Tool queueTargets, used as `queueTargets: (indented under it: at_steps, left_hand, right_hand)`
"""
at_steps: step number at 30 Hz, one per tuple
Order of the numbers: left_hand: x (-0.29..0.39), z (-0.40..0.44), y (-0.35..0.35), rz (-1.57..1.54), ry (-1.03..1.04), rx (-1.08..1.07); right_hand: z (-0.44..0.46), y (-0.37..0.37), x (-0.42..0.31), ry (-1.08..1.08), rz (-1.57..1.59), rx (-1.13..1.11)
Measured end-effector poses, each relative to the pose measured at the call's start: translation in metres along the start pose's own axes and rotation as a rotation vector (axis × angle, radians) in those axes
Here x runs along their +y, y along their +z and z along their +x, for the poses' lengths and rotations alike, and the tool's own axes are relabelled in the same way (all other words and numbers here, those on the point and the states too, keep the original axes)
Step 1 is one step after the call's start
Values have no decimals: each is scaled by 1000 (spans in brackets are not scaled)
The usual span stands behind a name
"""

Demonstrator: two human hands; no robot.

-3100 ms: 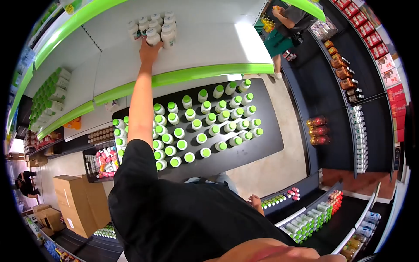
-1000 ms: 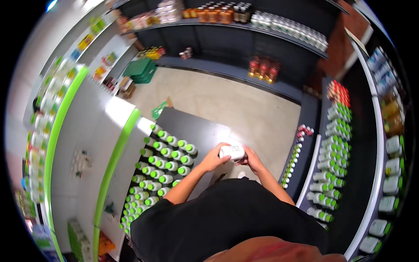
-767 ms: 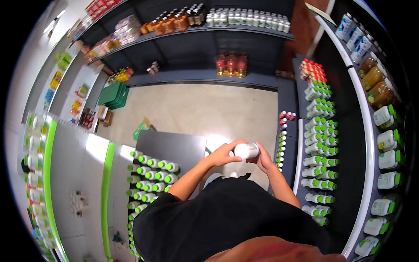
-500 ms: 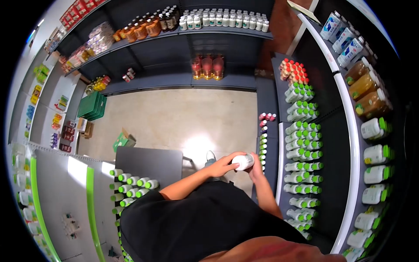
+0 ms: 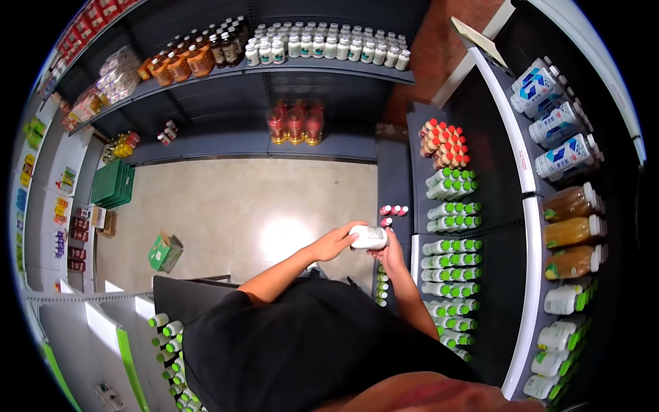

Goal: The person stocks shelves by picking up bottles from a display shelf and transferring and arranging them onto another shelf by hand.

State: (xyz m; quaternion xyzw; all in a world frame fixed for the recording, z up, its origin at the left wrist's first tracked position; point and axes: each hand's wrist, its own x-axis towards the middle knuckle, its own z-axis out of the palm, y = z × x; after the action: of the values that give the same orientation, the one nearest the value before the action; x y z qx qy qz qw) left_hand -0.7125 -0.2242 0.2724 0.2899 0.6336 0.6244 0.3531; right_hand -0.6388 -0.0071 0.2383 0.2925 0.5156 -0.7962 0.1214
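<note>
A white bottle (image 5: pixel 369 237) with a printed label lies sideways between my two hands, in front of my body. My left hand (image 5: pixel 336 240) is closed around its left end. At its right end my right hand (image 5: pixel 392 253) grips it, fingers curled under the lower side. The ends of the bottle are partly covered by my fingers. Just right of my hands is a low dark shelf with small pink bottles (image 5: pixel 394 210) and small green-capped bottles (image 5: pixel 382 285).
Green-capped white bottles (image 5: pixel 451 261) line the right shelf, with red-capped bottles (image 5: pixel 444 144) beyond. White jars (image 5: pixel 329 48) stand on the far shelf. A dark table (image 5: pixel 171 292) is at my left, and a green box (image 5: pixel 165 251) lies on the floor (image 5: pixel 233 206).
My body has moved forward, so the table and green-capped bottles at left have slid back. The bottle, still in both hands, has turned to lie more sideways.
</note>
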Motion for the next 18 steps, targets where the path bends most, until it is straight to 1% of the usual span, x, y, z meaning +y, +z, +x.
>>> queueTargets:
  at_steps: [1, 2, 3, 5, 7, 8, 12, 15, 16, 18]
  left_hand:
    - [-1, 18, -6, -38, 25, 17]
    - [-3, 36, -12, -86, 37, 14]
    - [-8, 53, -15, -127, 44, 15]
    - [-15, 91, -27, -193, 60, 22]
    - [-17, 124, -34, -218, 34, 16]
    - [-19, 139, -36, -232, 18, 19]
    - [-10, 195, -49, 91, -127, 36]
    - [-3, 229, -63, 234, -183, -4]
    - [-2, 242, -68, 228, -189, 42]
    - [3, 265, -82, 324, -177, 117]
  right_hand:
    - [11, -2, -16, -74, -17, 31]
    - [20, -7, -30, -133, -50, -7]
    - [27, -11, -40, -159, -58, 49]
    - [38, -17, -57, -195, -31, 42]
    - [54, -29, -61, -191, 26, 27]
    - [63, -37, -61, -186, 78, -20]
    - [108, -58, -85, -1, 151, -13]
    - [154, -82, -116, -59, -14, -61]
    - [175, -89, -128, -43, -22, -93]
    - [215, -94, -155, -23, -69, -120]
